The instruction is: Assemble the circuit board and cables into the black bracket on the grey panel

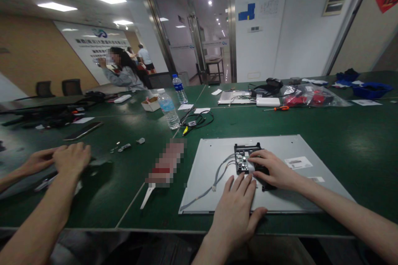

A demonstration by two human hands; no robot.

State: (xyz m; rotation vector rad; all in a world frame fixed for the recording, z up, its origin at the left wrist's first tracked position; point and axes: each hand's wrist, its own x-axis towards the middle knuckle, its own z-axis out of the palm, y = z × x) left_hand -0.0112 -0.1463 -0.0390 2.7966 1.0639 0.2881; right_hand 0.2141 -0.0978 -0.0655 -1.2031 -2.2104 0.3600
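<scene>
A flat silver-grey panel [205, 161] lies before me on the green table. On its middle sits a black plastic frame [245, 147] carrying a small green circuit board [242, 160], with thin grey cables [217, 174] trailing from it to the left. My right hand [276, 169] is curled over the frame's right side, fingertips at the board; its palm hides part of the frame. My left hand [238, 205] lies with fingers stretched out on the panel, fingertips just below the frame and thumb out to the right.
At left, another person's hands [70, 159] handle clear plastic. Near them are a phone [83, 131] and a blurred reddish item [166, 163]. Farther back stand two water bottles [168, 109], a black cable [199, 122], an orange-handled screwdriver [280, 108] and a plastic bag [314, 95].
</scene>
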